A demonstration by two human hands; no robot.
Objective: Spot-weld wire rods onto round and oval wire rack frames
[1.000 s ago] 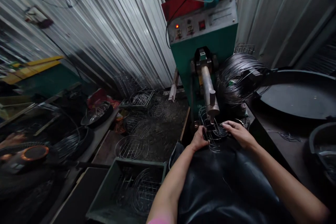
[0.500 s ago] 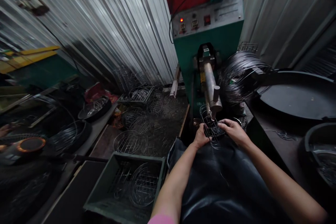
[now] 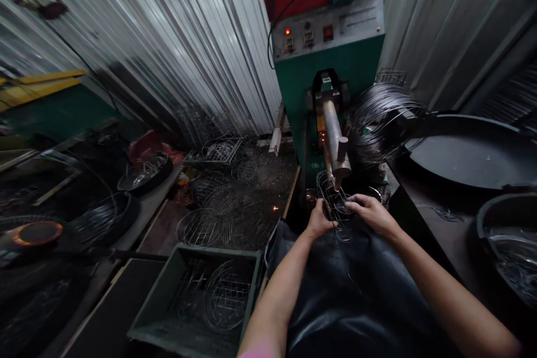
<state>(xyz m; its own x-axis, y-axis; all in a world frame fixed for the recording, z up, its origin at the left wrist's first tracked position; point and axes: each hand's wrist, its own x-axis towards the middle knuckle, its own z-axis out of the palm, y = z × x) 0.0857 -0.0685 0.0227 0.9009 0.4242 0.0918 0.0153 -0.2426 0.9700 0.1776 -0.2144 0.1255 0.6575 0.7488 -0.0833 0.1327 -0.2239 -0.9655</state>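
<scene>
My left hand (image 3: 319, 220) is closed on the left edge of a small wire rack (image 3: 335, 210), made of thin crossed wires with curved ends. From the other side, my right hand (image 3: 370, 213) has its thumb and fingers pinched together at the rack's right part; what sits in the fingertips is too small to make out. Just above the rack is the pointed tip of a metal welding arm (image 3: 337, 137), which juts from a green spot welding machine (image 3: 327, 53). A dark apron (image 3: 348, 291) lies over my lap below the hands.
At the left, a green crate (image 3: 153, 302) holds round wire racks. Behind it, loose wire pieces (image 3: 218, 201) cover a bench, with a spark (image 3: 275, 208) among them. Right of the machine stand a wire coil (image 3: 384, 117), a large dark pan (image 3: 465, 151) and a black tub (image 3: 482, 235).
Sparks now show beside the welding arm and over the bench. My right hand has shifted slightly at the rack. The view has turned a little, and another person's hand at far left has left view.
</scene>
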